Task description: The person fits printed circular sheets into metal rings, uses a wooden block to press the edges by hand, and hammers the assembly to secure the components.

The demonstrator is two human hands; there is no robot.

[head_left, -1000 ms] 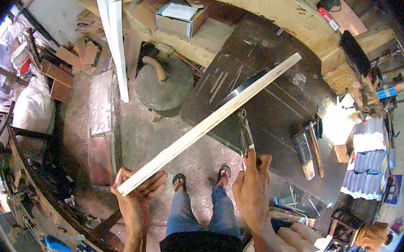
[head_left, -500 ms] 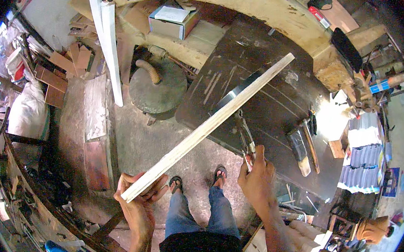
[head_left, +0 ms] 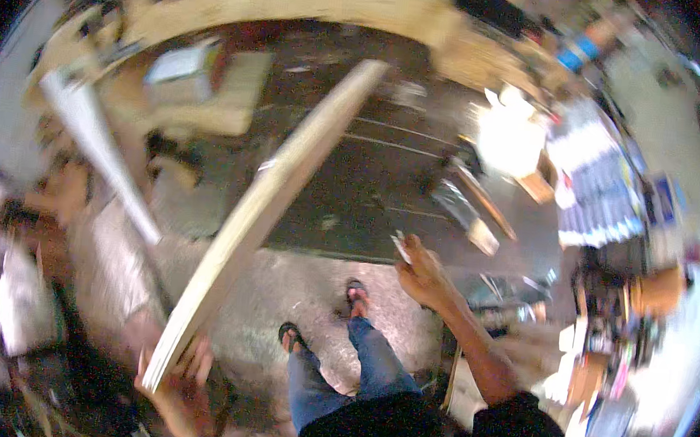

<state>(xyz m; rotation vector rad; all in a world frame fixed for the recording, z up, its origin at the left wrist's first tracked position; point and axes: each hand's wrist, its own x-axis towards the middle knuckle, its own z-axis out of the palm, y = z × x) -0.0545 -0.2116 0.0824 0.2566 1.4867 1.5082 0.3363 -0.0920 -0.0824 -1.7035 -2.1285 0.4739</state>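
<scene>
My left hand (head_left: pixel 178 395), at the lower left, is closed round the near end of a long pale wooden strip (head_left: pixel 242 217). The strip slants up and away to the right, its far end over a dark tabletop (head_left: pixel 298 235). At the table's near edge my right hand (head_left: pixel 429 282) is closed round pliers (head_left: pixel 402 246), whose jaws are smeared by motion. The pliers are apart from the strip. Beyond my right hand lie a flat tool with a black body and pale wooden end (head_left: pixel 474 225) and a slim brown stick (head_left: pixel 489 201).
A stack of papers (head_left: pixel 595 177) stands right of the table. At the back left sit a box (head_left: pixel 183 75) and leaning white strips (head_left: pixel 107 143). Wooden boxes (head_left: pixel 656 291) crowd the right side. My sandalled feet (head_left: pixel 354 294) stand on the concrete floor (head_left: pixel 278 275) before the table.
My view has turned, and most surroundings have shifted left. The wooden strip now stands steeper, lifted away from the pliers. My left hand sits lower and further left; both hands keep their hold.
</scene>
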